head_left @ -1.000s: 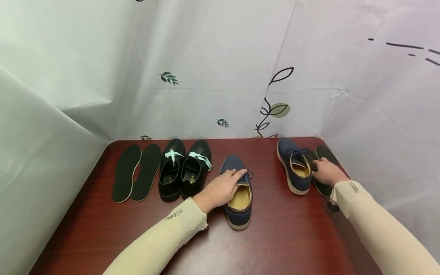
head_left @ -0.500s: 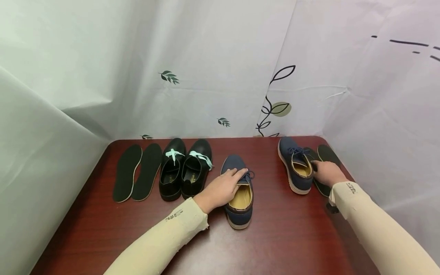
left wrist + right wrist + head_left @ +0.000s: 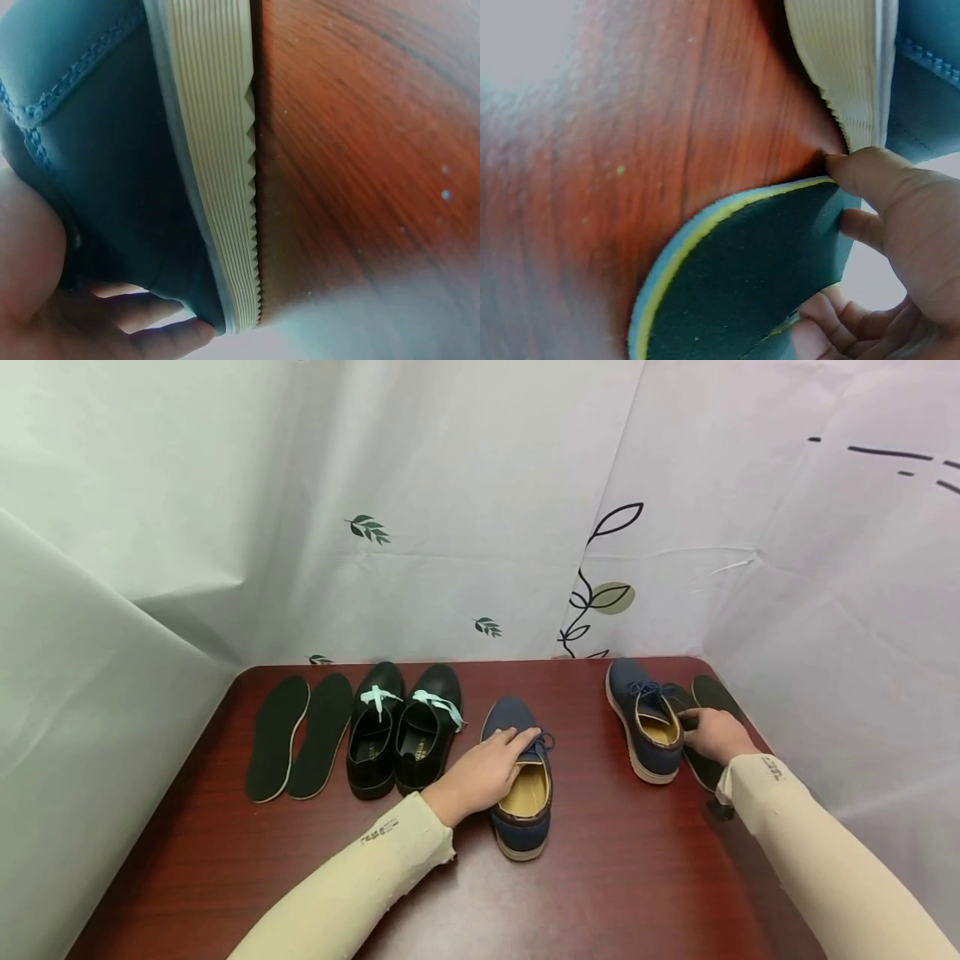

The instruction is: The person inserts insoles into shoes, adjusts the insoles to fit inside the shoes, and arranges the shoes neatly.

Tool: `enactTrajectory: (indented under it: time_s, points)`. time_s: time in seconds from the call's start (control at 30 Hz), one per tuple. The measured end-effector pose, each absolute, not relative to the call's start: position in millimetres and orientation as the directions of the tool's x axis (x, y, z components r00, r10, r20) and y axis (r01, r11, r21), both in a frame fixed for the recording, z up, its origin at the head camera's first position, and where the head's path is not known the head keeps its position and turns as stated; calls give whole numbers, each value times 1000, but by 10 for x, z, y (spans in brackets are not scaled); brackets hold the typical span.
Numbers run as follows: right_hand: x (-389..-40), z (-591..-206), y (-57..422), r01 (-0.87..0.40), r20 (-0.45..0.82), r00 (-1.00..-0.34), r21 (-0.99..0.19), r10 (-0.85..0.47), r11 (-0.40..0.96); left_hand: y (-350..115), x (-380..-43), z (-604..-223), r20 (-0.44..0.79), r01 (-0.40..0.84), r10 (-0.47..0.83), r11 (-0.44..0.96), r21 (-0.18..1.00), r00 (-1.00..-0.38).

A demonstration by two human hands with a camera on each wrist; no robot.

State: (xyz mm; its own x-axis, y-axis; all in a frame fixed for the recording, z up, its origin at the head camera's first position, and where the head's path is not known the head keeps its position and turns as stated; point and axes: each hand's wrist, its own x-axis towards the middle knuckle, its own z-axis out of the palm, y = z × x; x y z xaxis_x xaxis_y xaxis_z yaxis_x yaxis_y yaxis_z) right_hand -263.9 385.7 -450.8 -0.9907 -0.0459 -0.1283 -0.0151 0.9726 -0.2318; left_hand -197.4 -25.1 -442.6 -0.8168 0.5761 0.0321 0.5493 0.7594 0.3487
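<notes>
On the near middle of the table, a navy lace-up shoe (image 3: 517, 835) with a tan sole and yellow lining points away from me. My left hand (image 3: 480, 772) lies across its front, thumb by the laces; in the left wrist view, fingertips (image 3: 184, 337) reach down its side close to the sole. At the right, my right hand (image 3: 716, 735) grips a black insole (image 3: 742, 255) with yellow and blue edge layers, thumb on one edge and fingers at the other. The second navy shoe (image 3: 641, 727) stands just left of that insole.
Another black insole (image 3: 712, 693) lies at the table's far right corner. Left of the near shoe stand two black shoes (image 3: 371, 777) with mint laces, then two more black insoles (image 3: 277, 739). White patterned sheeting (image 3: 480, 510) surrounds the reddish-brown table (image 3: 600, 877).
Almost nothing moves; both hands stay at the same places on the shoe and the insole, with the right hand's fingers shifting very slightly.
</notes>
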Motion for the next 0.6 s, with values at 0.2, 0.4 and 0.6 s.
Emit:
enactTrajectory:
  time_s: [0.2,0.4,0.6]
  points:
    - [-2621,-4510,3832,-3,-127,-991,-225,-33,974,-250,-1973,-4429,42,550,574,758,350,-818]
    - [-2621,-4548,3817,-13,-120,-992,-209,-38,978,-245,-1980,-4446,43,552,575,759,345,-817]
    - [-2595,-4523,3782,-64,-58,-996,-162,-74,985,-245,-1981,-4448,45,552,574,759,346,-817]
